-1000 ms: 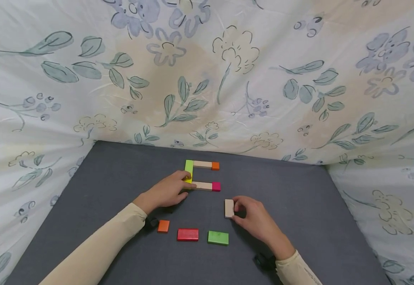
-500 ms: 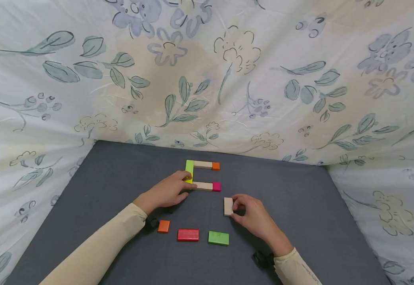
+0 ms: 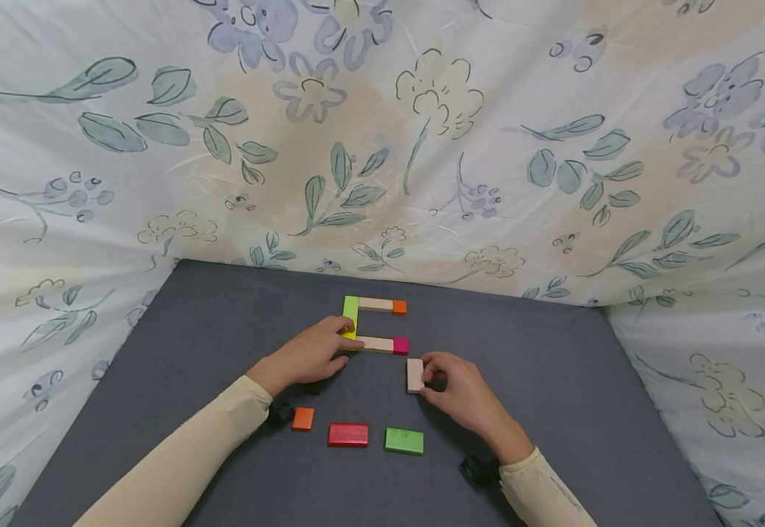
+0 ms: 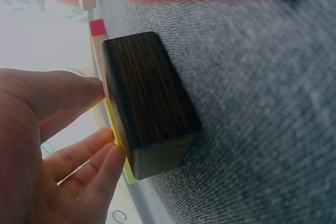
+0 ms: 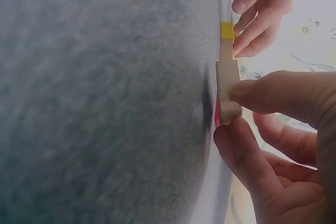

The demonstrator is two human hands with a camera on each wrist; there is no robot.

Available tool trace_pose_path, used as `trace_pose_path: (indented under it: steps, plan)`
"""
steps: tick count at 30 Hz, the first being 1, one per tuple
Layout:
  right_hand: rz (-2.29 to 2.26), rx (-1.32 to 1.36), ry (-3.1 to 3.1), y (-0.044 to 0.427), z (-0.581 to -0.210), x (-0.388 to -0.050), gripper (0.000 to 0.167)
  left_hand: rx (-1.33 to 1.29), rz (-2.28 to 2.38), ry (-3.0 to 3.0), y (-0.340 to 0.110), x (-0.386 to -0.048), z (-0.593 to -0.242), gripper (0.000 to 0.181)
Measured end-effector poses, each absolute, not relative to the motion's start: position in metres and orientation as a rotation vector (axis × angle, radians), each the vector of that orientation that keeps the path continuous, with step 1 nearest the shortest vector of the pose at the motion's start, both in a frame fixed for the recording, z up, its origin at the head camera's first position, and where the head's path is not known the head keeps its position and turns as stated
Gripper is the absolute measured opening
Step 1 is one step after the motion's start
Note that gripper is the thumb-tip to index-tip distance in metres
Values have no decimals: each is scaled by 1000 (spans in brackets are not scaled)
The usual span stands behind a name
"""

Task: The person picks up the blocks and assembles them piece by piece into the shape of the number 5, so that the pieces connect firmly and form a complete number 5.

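Near left hand (image 3: 310,353), dark block (image 4: 152,87)

A flat, rectangular, pale wooden block (image 3: 414,375) is being pinched, its long sides running away from the person, nearer and farther right than a slim, pale wooden bar (image 3: 377,344) lying crosswise. A yellow, partly hidden block (image 3: 350,333) is adjoining the bar's left end.

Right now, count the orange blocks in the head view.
2: one orange block adjoins the farther pale block; a second orange block lies left of the red block. The left hand might hide others.
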State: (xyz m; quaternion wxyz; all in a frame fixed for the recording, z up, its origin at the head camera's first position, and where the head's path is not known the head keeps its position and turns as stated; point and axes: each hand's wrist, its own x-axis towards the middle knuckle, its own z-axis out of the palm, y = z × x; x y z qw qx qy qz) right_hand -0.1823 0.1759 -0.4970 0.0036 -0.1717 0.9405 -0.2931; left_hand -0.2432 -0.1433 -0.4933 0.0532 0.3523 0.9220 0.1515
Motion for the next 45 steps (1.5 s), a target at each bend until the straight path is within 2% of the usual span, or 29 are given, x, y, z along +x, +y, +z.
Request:
trace_pose_path:
  steps: [10,31,40,45]
  plan:
    - [-960,-598,2930,168,-499,-192,27,1065,456,2800,-143,-243,-495,43]
    - [-973,-544,2912,162,-503,-201,25,1057,456,2798,-141,-243,-493,41]
    - [-1043,-541,2874,161,-504,-200,39,1027,457,2799,-141,-244,-495,42]
    - [-1066,-541,2864,161,-506,-200,41,1024,460,2796,-141,-243,-495,42]
